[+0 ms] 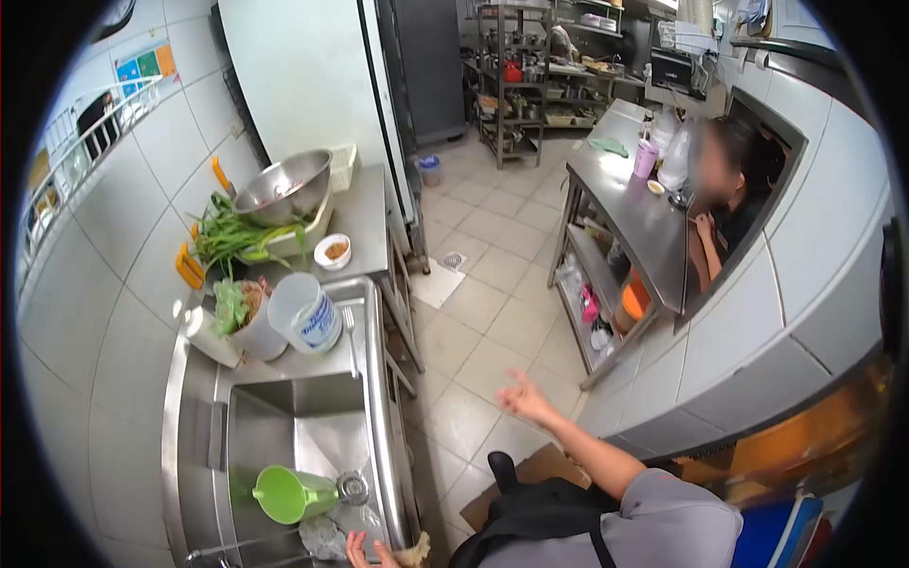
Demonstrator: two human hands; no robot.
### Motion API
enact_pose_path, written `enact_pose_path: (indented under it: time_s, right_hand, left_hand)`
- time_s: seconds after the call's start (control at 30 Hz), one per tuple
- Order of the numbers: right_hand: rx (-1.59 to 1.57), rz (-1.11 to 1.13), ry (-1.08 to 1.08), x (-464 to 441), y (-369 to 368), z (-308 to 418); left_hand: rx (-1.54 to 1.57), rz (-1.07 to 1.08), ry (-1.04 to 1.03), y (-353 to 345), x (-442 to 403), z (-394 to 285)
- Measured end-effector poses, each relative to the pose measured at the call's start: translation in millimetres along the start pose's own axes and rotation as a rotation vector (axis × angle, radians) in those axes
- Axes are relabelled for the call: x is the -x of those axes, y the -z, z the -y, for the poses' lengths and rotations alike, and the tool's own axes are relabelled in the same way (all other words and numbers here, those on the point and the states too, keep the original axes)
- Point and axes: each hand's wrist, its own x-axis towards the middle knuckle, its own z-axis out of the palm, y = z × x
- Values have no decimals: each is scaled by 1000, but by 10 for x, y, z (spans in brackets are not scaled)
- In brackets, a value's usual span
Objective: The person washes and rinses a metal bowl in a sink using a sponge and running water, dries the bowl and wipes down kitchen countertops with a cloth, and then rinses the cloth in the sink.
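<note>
My right hand (525,398) is held out over the floor, fingers apart, with nothing in it. At the bottom edge, my left hand (369,553) is partly cut off by the frame; its visible fingers are spread beside the sink's near rim. Close to it in the sink (327,417) lie clear glassware (355,519) and a crumpled-looking transparent item (322,538) whose kind I cannot make out. A green plastic jug (282,494) is tipped among them. Water seems to run from the tap (204,557) at the lower left.
On the left counter are a white bucket (308,317), a fork (351,341), a small bowl (332,252), green onions (256,239) and a steel bowl (284,187). A person (724,180) leans at a wall opening behind a steel table (630,194). Tiled floor (492,312) runs between.
</note>
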Motion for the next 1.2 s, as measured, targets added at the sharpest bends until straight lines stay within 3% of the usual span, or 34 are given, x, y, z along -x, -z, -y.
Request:
enact_pose_path:
  time_s: [0.07, 0.13, 0.2, 0.23, 0.33, 0.43, 0.5, 0.63, 0.73, 0.8, 0.83, 0.97, 1.0, 1.2]
  right_hand:
    - [73, -146, 276, -337, 494, 833]
    - [-112, -300, 639, -492, 891, 1768]
    - [-47, -423, 788, -398, 1188, 2511]
    - [37, -431, 781, -385, 1304, 2685]
    - [196, -213, 584, -643, 1608, 2526]
    - [369, -46, 360, -971, 1542, 1527]
    - [452, 163, 45, -1101, 1374, 749]
    - [368, 496, -99, -1147, 877, 73]
    - [178, 547, -105, -1306, 717, 136]
    - [54, 653, -143, -1541, 734, 358]
    - [71, 742, -42, -1809, 777, 201]
    - [45, 792, 36, -2513, 974, 504]
    - [29, 827, -60, -2629, 1074, 666]
    - [-19, 738, -182, -3126, 1538, 1054]
  left_hand:
    - [291, 75, 276, -233, -162, -240]
    - [259, 190, 152, -529, -368, -367]
    - [193, 308, 70, -844, -534, -519]
    - [-38, 383, 3, -862, -660, -1005]
    - [261, 582, -66, -1556, -799, -838]
    - [72, 850, -277, -2004, -974, -1324]
    - [128, 1067, -243, -2314, -1056, -1581]
    - [241, 1465, -204, -2985, -1262, -1739]
    - [241, 1639, -124, -3525, -1519, -1645]
    - [223, 1683, -77, -3865, -1747, -1552]
    - [215, 1695, -58, -4003, -1883, -1528]
    - [184, 1695, 22, -4525, -2503, -1432]
    - [177, 1683, 35, -4643, -2644, -1408]
    - [135, 1604, 123, -5389, -3420, -1377]
